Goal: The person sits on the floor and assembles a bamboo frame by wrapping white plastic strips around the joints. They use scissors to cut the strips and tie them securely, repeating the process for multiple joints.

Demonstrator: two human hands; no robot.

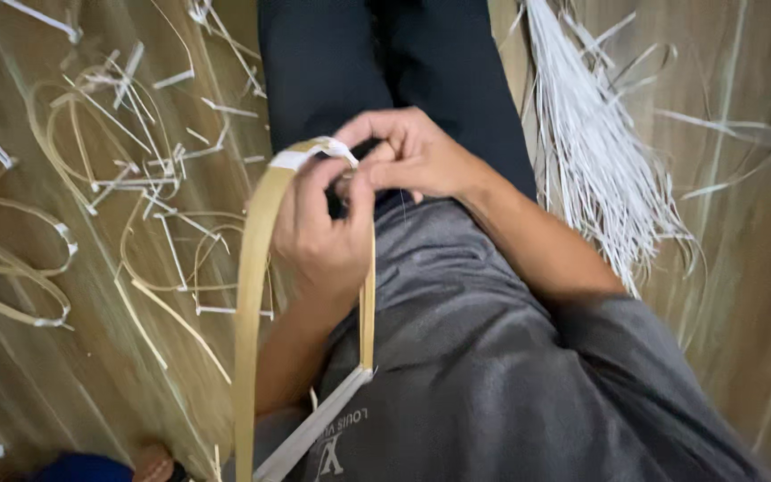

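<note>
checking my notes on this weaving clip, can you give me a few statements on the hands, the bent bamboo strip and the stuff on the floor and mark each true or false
1. Both hands meet at the top of the bent tan bamboo strip. True.
2. The narrow white binding strip is wrapped at the top of the bend. True.
3. The left hand rests flat on the floor. False: it grips the bamboo strip near the bend.
4. The bundle of thin white strips lies on the left of the picture. False: it lies on the right, on the wooden floor.
5. The right hand pinches at the white binding. True.
6. No other bent loops lie about. False: finished bamboo loops lie on the left.
</note>
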